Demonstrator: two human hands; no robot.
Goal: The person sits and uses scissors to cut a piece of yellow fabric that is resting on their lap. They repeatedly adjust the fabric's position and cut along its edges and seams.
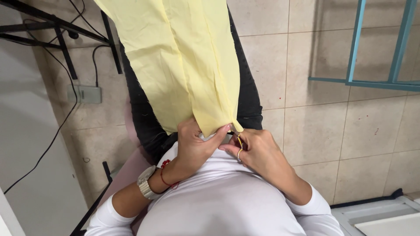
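A long piece of pale yellow fabric (183, 57) drapes over my lap and away across my dark trousers (144, 118). My left hand (194, 146) pinches the near end of the fabric between thumb and fingers. Close beside it, my right hand (258, 150) holds its fingers closed at the fabric's corner, with a thin yellow thread (240, 142) showing between them. A ring sits on one right finger. A watch (145, 183) and a red cord bracelet are on my left wrist. I wear a white long-sleeved top.
Beige tiled floor (332, 126) lies all around. A black metal frame (61, 30) with cables and a grey pedal (85, 94) stands at the left. A blue metal frame (376, 78) is at the upper right. A grey surface (26, 144) fills the left edge.
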